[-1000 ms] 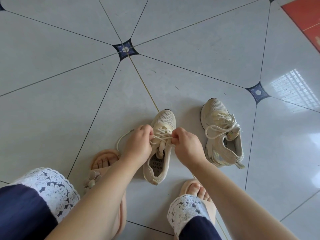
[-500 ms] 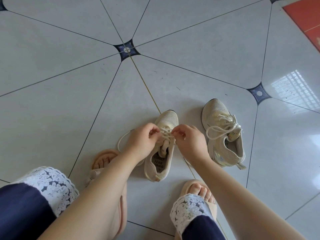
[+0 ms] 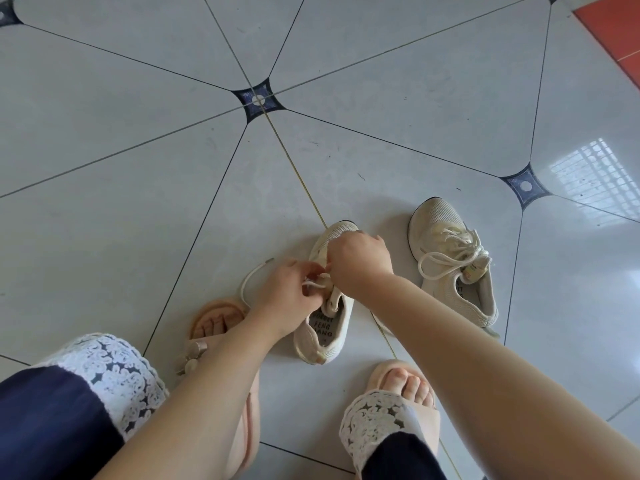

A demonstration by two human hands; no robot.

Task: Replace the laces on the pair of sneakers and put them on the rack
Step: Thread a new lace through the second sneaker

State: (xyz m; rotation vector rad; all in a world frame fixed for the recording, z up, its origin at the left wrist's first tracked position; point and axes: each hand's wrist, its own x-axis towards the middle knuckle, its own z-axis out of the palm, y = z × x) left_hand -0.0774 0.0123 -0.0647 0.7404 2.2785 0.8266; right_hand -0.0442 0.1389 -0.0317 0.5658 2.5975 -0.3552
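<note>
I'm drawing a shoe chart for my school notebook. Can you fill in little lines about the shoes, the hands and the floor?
near sneaker: beige, on the tiled floor, both hands at its lace
lace: loose end curves out to the left
left hand: pinches the lace
right hand: fingers curled on the lace
second sneaker: further right, lace looped in a bow
rack: not in view

- Tile floor [image 3: 145, 174] is lying open ahead and leftward.
- Left hand [image 3: 287, 292] and right hand [image 3: 356, 258] are crowding over the near sneaker [image 3: 325, 337], gripping its lace [image 3: 257, 268].
- Second sneaker [image 3: 436, 220] is sitting to the right, leaving a floor gap between.
- Sandalled feet [image 3: 405, 379] are closing off the near side.
</note>
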